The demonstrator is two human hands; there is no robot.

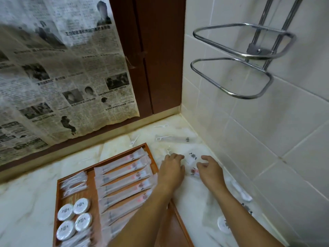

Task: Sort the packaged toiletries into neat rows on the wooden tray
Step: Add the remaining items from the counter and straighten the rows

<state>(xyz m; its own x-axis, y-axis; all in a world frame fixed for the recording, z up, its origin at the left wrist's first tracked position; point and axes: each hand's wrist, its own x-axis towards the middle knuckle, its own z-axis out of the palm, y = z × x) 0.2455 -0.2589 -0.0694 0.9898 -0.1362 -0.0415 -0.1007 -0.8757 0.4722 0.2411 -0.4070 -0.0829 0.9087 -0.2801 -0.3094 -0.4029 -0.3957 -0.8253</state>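
Here the tray sits on the worktop, long packets rowed in its wide bay and round tins grouped apart, presumably sorted by kind. Both hands work just beside its right rim: the left hand and right hand have fingers loosely curled over clear loose packets, gathering them; whether either actually pinches one I cannot tell. The forearms hide the tray's near corner.

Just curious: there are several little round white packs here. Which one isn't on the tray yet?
The round pack lying on the marble counter by the right forearm. The four others sit grouped in the wooden tray.
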